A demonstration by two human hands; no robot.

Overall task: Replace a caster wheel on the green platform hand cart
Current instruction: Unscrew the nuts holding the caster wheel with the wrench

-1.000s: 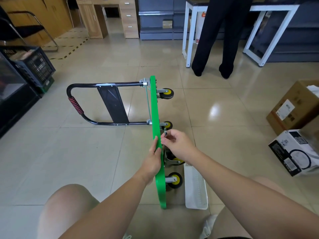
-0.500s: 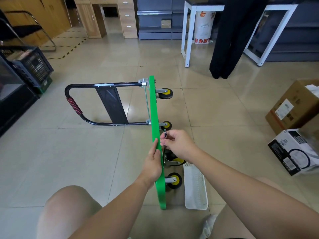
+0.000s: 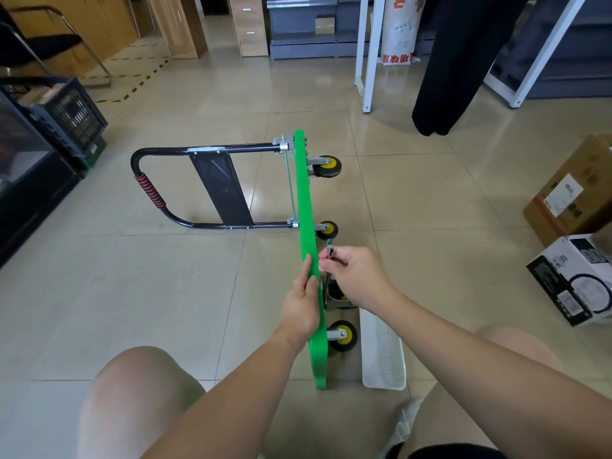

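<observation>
Bright, even indoor light puts soft glare patches on the glossy floor tiles [image 3: 390,180], while wide-angle distortion bends the frame edges.

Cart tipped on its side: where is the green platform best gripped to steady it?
Its upturned long edge, from above: the green platform stands on edge, thin enough to clasp, wheels jutting right; the left hand holds it there.
</observation>
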